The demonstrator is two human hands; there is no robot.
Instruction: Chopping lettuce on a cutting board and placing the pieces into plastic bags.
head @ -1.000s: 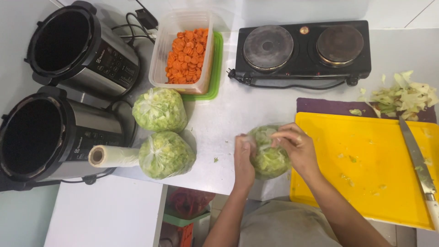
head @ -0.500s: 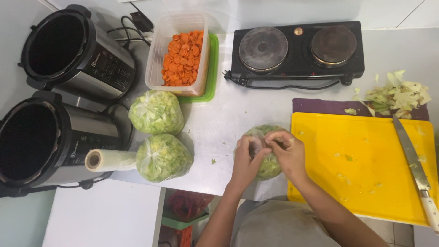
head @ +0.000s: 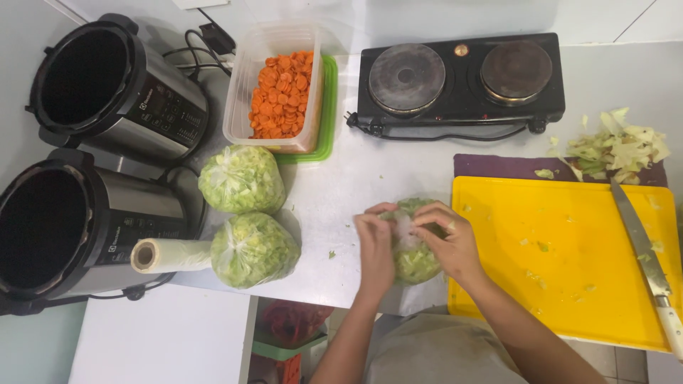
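Note:
A clear plastic bag of chopped cabbage (head: 415, 257) rests on the white counter near its front edge. My left hand (head: 375, 245) grips the bag's left side and its gathered top. My right hand (head: 452, 242) pinches the plastic at the top from the right. The fingers of both hands meet over the bag's neck. Two more filled cabbage bags, one (head: 242, 178) behind the other (head: 253, 249), lie to the left.
A yellow cutting board (head: 569, 256) with a knife (head: 644, 259) lies to the right, cabbage scraps (head: 619, 146) behind it. A tub of sliced carrots (head: 281, 92), a black double hot plate (head: 455, 78), two electric cookers (head: 107, 78) (head: 64, 227) and a roll of bags (head: 167, 254) stand around.
Both hands have closed in over the top of the bag; the right hand moved from its upper side to the neck, and the left hand rose to meet it.

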